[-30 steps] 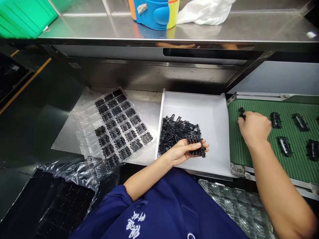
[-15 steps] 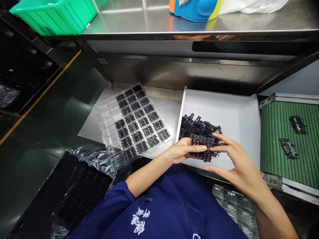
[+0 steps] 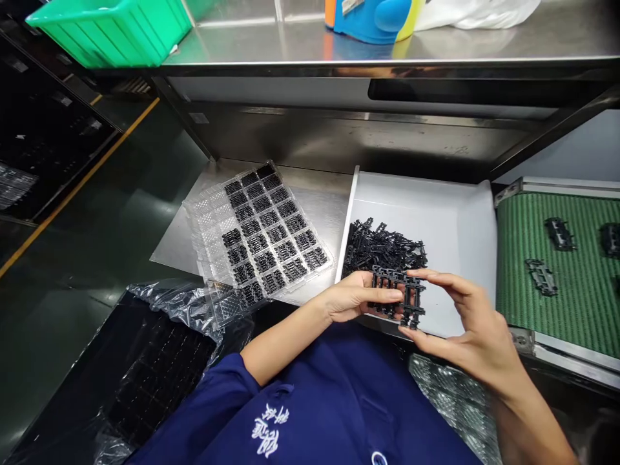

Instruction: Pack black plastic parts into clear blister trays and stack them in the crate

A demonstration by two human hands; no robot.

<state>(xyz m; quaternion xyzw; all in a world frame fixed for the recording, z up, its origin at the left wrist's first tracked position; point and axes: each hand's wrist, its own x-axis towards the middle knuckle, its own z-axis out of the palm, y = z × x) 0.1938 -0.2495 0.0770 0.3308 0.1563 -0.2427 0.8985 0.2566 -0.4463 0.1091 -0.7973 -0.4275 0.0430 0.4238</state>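
Observation:
My left hand grips a row of black plastic parts over the front of a white tray, thumb across them. At the right end of that row, my right hand pinches a black part between thumb below and fingers above. Behind both hands a heap of loose black parts lies in the left side of the white tray. To the left, a clear compartment tray holds black parts in many of its cells, while its left cells look unfilled.
A green conveyor belt at the right carries several black parts. Above runs a steel shelf with a green bin and a blue container. Plastic-wrapped black trays stand at lower left.
My right hand has closed on the right end of the row, its thumb now touching the part from below. Parts on the belt have shifted left and more have come into view.

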